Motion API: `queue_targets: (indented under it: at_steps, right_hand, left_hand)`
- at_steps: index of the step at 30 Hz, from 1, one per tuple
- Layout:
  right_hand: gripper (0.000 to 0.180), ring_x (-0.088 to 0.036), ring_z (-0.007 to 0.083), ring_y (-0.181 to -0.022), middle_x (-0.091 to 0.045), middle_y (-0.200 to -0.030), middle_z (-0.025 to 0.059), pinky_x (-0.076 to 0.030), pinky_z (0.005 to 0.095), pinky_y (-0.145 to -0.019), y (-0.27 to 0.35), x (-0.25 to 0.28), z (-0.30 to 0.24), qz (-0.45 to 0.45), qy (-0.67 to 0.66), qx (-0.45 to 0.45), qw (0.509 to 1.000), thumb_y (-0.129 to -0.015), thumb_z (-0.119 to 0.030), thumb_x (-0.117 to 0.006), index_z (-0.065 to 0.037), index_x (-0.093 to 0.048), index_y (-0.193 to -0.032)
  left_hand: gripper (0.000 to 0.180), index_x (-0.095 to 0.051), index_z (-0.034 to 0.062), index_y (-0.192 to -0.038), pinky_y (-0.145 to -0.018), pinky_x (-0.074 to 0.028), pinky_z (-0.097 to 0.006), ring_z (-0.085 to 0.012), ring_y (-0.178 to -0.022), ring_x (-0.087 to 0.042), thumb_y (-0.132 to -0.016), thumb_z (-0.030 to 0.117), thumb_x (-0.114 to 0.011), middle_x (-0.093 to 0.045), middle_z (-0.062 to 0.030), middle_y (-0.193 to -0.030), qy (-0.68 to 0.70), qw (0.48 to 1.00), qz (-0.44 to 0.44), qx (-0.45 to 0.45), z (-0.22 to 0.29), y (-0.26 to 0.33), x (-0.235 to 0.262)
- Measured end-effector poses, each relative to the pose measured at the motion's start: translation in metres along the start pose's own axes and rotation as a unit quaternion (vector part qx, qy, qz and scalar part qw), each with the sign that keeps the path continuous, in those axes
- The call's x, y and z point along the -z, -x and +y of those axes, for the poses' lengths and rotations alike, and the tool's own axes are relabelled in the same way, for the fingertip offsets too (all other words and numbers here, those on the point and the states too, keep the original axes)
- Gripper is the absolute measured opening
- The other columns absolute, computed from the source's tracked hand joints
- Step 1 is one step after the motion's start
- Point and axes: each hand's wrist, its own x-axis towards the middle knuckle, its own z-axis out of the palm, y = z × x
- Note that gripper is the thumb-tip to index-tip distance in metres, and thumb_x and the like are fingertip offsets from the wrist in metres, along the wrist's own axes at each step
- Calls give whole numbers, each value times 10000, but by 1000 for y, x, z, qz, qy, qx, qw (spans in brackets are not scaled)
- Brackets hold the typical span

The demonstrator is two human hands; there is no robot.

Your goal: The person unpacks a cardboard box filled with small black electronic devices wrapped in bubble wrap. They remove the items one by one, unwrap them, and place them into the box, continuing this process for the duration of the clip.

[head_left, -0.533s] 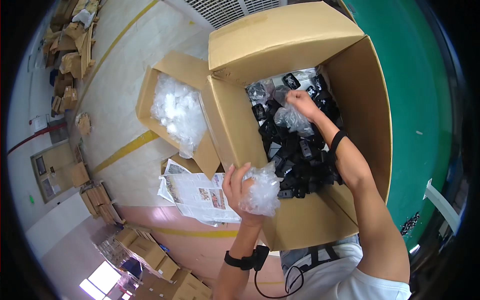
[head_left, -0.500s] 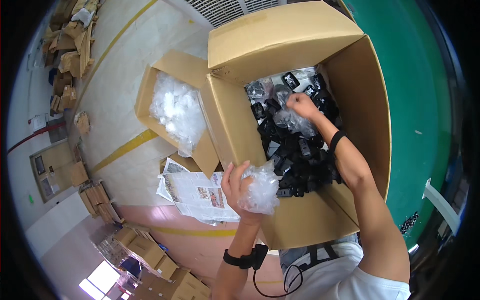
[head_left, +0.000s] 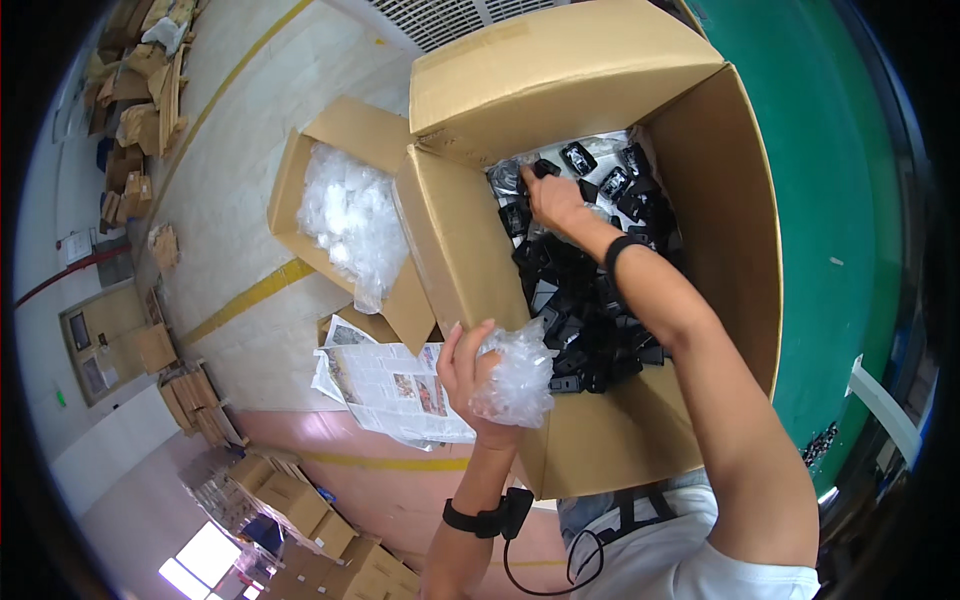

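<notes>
My left hand [head_left: 473, 385] is closed round a crumpled bundle of clear plastic bags [head_left: 513, 378] at the near-left edge of a large open cardboard box [head_left: 455, 235]. My right hand [head_left: 555, 203] reaches down into the far-left part of that box with its fingers curled. Its fingertips are beside a bagged dark item [head_left: 504, 178] and a black piece [head_left: 545, 168]; what they grip, if anything, is hidden. A bit of clear plastic shows by the right wrist. Several small black plastic parts [head_left: 578, 157] lie on the white bottom, heaped more thickly [head_left: 590, 345] toward me.
Left of the large box stands a smaller open carton [head_left: 288, 205] full of clear plastic bags [head_left: 345, 215]. Newspaper sheets [head_left: 390, 385] lie just nearer. A white grille [head_left: 440, 22] is beyond the box, green floor [head_left: 830, 200] to the right. Stacked cartons [head_left: 290, 500] stand farther off.
My right hand has moved left and farther into the box, away from the plastic it was over in the middle. My left hand keeps its bundle and has barely moved.
</notes>
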Motion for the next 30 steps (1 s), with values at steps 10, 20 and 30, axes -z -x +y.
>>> queue_targets:
  at_steps: [10,20,30]
  right_hand:
    - [456,-655,357,-984,-671,-1017,225,-535,435,-831,-9,-29,9,-11,-55,-90,994,-855,-457,-595,-34,-662,-1014]
    - [312,-641,395,-924,-683,-971,192,-510,450,-814,-15,-63,-1,119,-307,-155,932,-778,-331,-647,-77,-694,-952]
    - [161,-505,55,-646,-575,-679,-19,-396,239,-579,107,30,12,179,-624,-13,761,-785,-114,-610,-22,-584,-656]
  left_hand:
    - [247,-590,50,-817,-975,-389,-464,-374,-1178,-479,-715,222,-735,-612,-83,-1158,11,1000,11,23,-1,4,-3]
    - [243,-602,40,-821,-976,-388,-463,-369,-1166,-487,-720,224,-724,-616,-90,-1148,19,999,29,0,1,5,-3]
    - [222,-652,28,-856,-925,-443,-393,-339,-1118,-513,-677,137,-726,-620,-49,-1110,17,998,56,2,2,2,5]
